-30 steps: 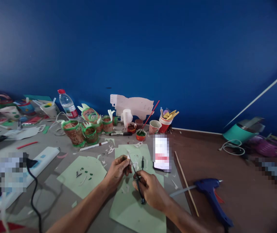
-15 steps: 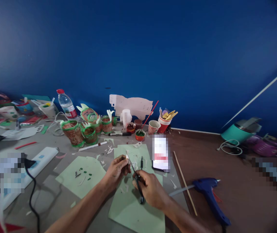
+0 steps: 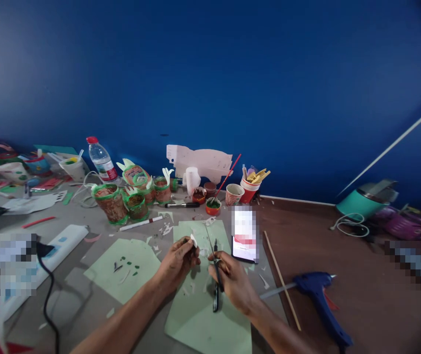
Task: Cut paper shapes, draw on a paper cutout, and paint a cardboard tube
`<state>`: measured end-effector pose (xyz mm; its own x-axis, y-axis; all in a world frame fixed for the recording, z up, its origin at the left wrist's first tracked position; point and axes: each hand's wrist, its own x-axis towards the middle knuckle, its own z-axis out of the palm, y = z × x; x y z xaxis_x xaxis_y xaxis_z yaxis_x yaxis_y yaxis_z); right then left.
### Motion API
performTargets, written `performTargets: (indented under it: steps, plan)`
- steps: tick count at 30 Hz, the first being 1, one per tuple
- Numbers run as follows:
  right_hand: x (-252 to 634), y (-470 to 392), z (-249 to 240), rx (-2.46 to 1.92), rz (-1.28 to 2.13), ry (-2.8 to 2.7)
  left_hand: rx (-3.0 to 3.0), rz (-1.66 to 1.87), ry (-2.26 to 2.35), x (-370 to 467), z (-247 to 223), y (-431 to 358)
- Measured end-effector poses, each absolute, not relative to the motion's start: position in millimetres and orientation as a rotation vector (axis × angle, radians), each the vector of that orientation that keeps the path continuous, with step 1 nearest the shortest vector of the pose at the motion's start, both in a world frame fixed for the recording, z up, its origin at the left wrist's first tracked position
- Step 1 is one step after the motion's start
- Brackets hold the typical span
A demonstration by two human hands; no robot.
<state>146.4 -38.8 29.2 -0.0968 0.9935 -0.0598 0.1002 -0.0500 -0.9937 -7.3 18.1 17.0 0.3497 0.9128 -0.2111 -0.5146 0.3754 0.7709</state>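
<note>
Above the pale green sheet [image 3: 210, 322], my left hand [image 3: 178, 261] is closed, pinching a small white paper piece [image 3: 194, 240] between thumb and fingertips. My right hand [image 3: 231, 281] is wrapped round the black handles of a pair of scissors [image 3: 216, 287]. Their thin blades point up and slightly left, apart from the paper piece. A dark pen-like tool [image 3: 215, 244] lies just beyond the scissors, partly hidden. White paper scraps [image 3: 190, 287] are scattered on the sheet beneath my hands.
A phone [image 3: 245, 236] and wooden stick [image 3: 282, 280] lie right of the sheet, with a blue glue gun [image 3: 321, 300] beyond. Leftward are a second green sheet [image 3: 122, 270] and power strip [image 3: 65, 241]. Painted pots [image 3: 110, 204], paint cups [image 3: 213, 206] and a bottle [image 3: 102, 160] line the back.
The scissors have moved right, away from the white paper piece, and their blades now point more upright. My left hand has stayed nearly in place, still pinching the piece.
</note>
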Motion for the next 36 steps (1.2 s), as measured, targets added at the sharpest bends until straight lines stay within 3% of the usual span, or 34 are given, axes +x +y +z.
performTargets:
  steps: [36]
  plan:
    - [146.1, -40.4, 32.5, -1.465, 0.978, -1.729, 0.669, 1.139, 0.828, -6.8, 17.7, 21.2]
